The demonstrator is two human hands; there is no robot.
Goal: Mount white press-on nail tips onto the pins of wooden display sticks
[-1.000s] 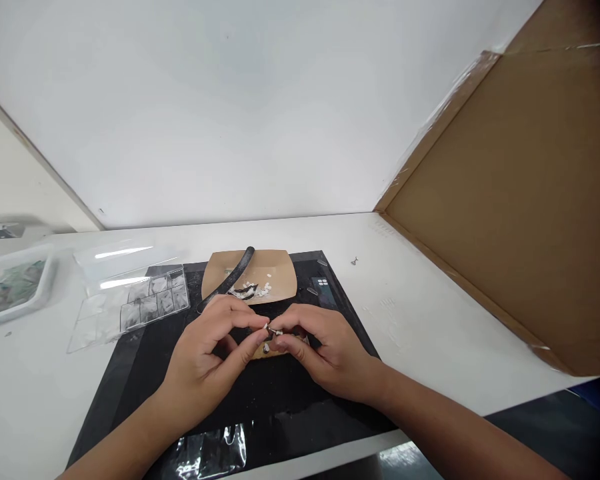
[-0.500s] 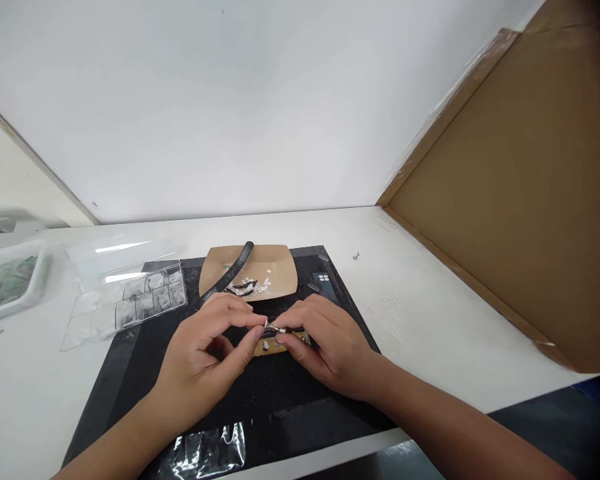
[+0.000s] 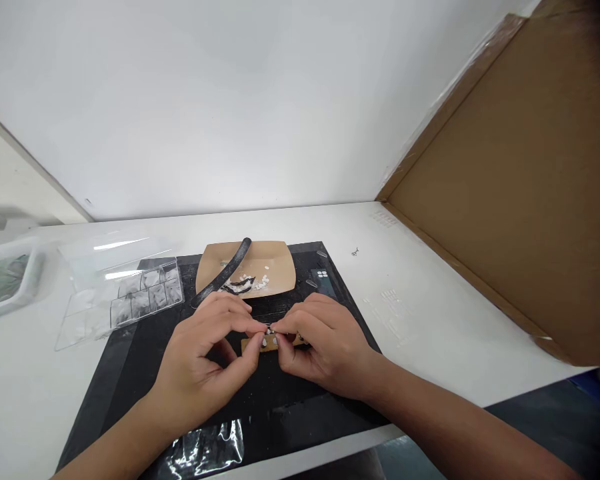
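Note:
My left hand (image 3: 213,347) and my right hand (image 3: 325,343) meet over the black mat (image 3: 250,413), thumb and forefinger pinched on each. Between their fingertips is a small silvery piece (image 3: 269,331), mostly covered by the fingers. Just under the fingertips lies a tan strip (image 3: 270,346) with several small whitish, shiny bits along it. Its middle is partly hidden by my right hand. Behind the hands stands a brown paper tray (image 3: 275,257) holding white flakes and dark scraps. A curved black nail file (image 3: 230,268) rests across the tray's left side.
On the left are a clear compartment box (image 3: 145,297) with its lid up and a white bin (image 3: 27,283) of greenish packets. A clear plastic bag (image 3: 207,450) lies at the mat's front. A small metal piece (image 3: 355,252) lies right, before a cardboard panel (image 3: 500,180).
The silvery piece has come lower, close to the tan strip, and less of it shows between the fingers. My right fingertips have shifted slightly left. The view has moved a little.

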